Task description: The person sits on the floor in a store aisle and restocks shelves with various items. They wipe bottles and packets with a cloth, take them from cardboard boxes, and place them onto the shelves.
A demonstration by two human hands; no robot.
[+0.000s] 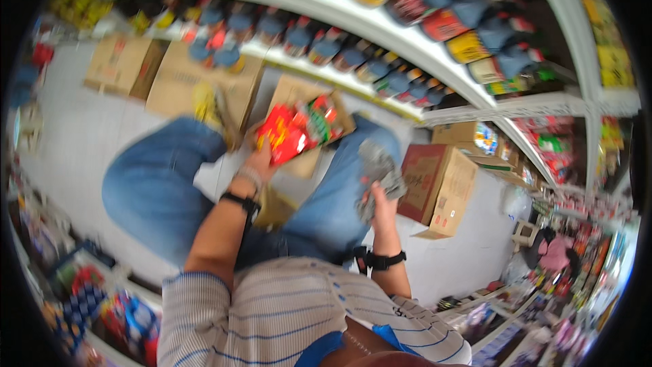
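My left hand (261, 157) grips the near end of a shiny red packet (283, 132) with yellow writing; the fingers beneath are hidden. Red and green packets (322, 117) lie beyond it in a shallow open cardboard carton (298, 89), between my knees. A crumpled grey cloth (383, 168) is in my right hand (383, 206), held over my right thigh. The cloth is blurred, and its folds hang on both sides of the fingers.
Shelves with rows of capped bottles (326, 48) run close ahead, their white shelf edge (305, 5) above the carton. Closed cardboard boxes (204, 79) stand front left. A red-and-brown box (433, 183) is by my right knee. Stocked shelving (117, 311) lies behind left.
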